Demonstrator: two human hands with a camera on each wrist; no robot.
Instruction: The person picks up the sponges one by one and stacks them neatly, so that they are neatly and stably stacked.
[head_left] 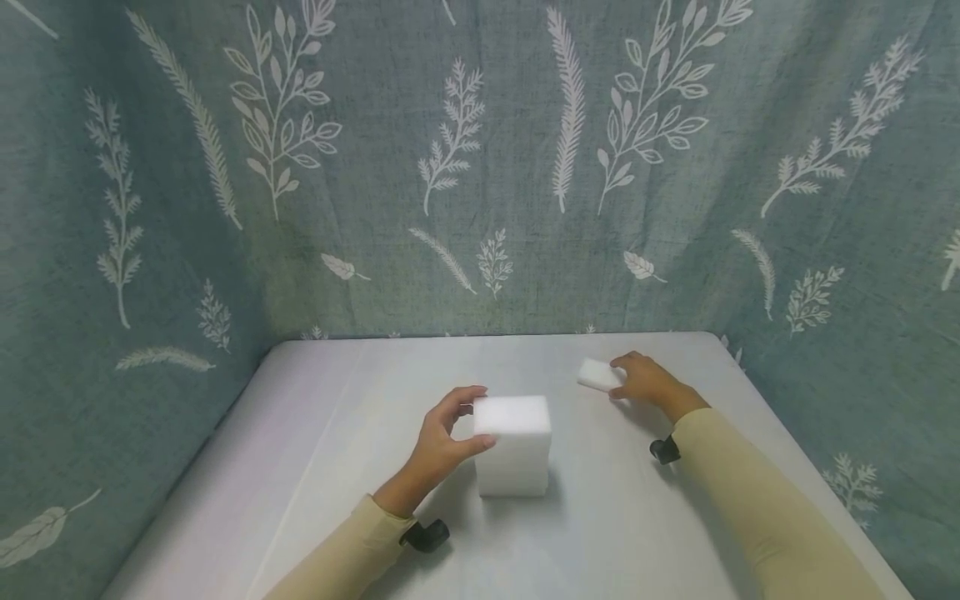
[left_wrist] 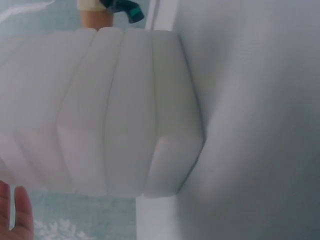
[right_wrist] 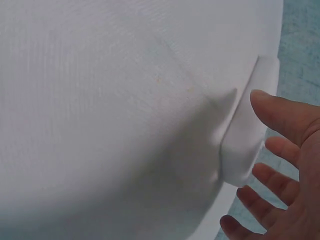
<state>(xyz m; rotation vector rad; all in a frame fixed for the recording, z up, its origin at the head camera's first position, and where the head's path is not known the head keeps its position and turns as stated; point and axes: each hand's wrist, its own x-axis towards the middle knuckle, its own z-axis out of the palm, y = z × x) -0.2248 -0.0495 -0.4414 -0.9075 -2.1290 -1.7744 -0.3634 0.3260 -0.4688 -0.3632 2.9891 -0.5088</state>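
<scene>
A stack of white sponge blocks (head_left: 512, 458) stands upright on the white table, its layers plain to see in the left wrist view. My left hand (head_left: 442, 442) grips the top of the stack from the left, thumb across the front and fingers at the back edge. Only two fingertips (left_wrist: 22, 210) show in the left wrist view. Farther back on the right lies a single flat white sponge block (head_left: 597, 374). My right hand (head_left: 647, 382) holds its right end between thumb and fingers; in the right wrist view the thumb (right_wrist: 275, 110) overlaps the block.
The white table (head_left: 360, 417) has its far edge close to a grey-green curtain (head_left: 480, 167) printed with white leaves. Curtain also hangs along both sides. Each wrist carries a small black camera, such as the left camera (head_left: 426, 536).
</scene>
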